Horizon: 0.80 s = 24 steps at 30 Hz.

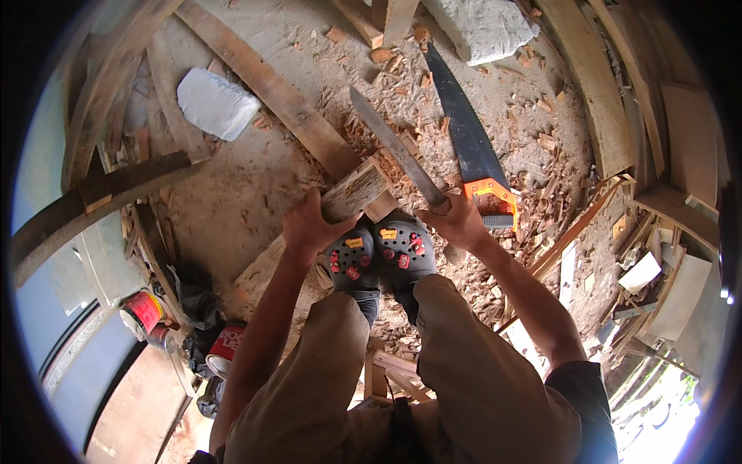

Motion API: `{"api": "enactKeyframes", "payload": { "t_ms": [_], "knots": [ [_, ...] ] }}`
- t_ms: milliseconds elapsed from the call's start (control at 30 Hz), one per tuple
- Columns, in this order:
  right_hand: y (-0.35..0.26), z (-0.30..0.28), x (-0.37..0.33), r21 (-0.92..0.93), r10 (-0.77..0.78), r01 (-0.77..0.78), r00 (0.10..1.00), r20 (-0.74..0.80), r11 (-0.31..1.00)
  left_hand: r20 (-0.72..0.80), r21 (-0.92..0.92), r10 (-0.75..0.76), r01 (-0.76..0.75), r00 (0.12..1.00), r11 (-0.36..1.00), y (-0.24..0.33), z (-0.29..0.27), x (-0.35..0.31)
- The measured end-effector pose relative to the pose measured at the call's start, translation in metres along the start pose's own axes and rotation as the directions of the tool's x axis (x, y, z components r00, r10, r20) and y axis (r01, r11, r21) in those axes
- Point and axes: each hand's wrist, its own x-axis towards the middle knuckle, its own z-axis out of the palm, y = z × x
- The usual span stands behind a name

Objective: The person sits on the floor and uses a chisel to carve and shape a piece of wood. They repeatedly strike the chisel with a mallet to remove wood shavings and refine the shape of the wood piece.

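My left hand point(308, 226) is closed around the near end of a short, rough wood block point(357, 193), held tilted just beyond my feet. A smaller piece of wood point(380, 206) sits under the block's right side. In my right hand point(456, 222) is a machete point(396, 147), its long, worn blade pointing away and to the left. The blade passes close to the block's right end; whether they touch I cannot tell. A handsaw point(468, 127) with a black blade and orange handle lies on the ground to the right of my right hand.
Dark clogs point(405, 249) cover my feet. Wood chips point(533, 185) litter the ground. A long plank point(270, 89) runs away to the far left. Pale blocks point(218, 104) lie farther off. Cans point(224, 349) stand at left; stacked boards point(591, 93) line the right.
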Motion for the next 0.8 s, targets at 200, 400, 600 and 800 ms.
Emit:
{"api": "enactKeyframes", "payload": {
  "t_ms": [200,400,600,800],
  "knots": [
    [-0.009,-0.002,0.005,0.669,0.1,0.143,0.945,-0.311,0.729,0.143,0.071,-0.081,0.071,0.986,0.995,-0.004,-0.002,-0.001],
    [0.011,0.002,0.008,0.027,-0.027,0.03,0.994,-0.11,0.999,0.079,0.059,-0.039,0.035,0.996,0.998,0.002,0.0,0.004],
    [0.019,0.011,0.011,-0.229,0.036,-0.019,0.997,0.071,0.973,0.187,0.074,-0.118,0.106,0.975,0.992,0.003,-0.005,0.007],
    [0.014,0.01,0.003,0.605,0.122,0.141,0.92,-0.373,0.784,0.136,-0.003,-0.073,0.074,0.988,0.997,0.004,-0.003,0.004]
  ]
}}
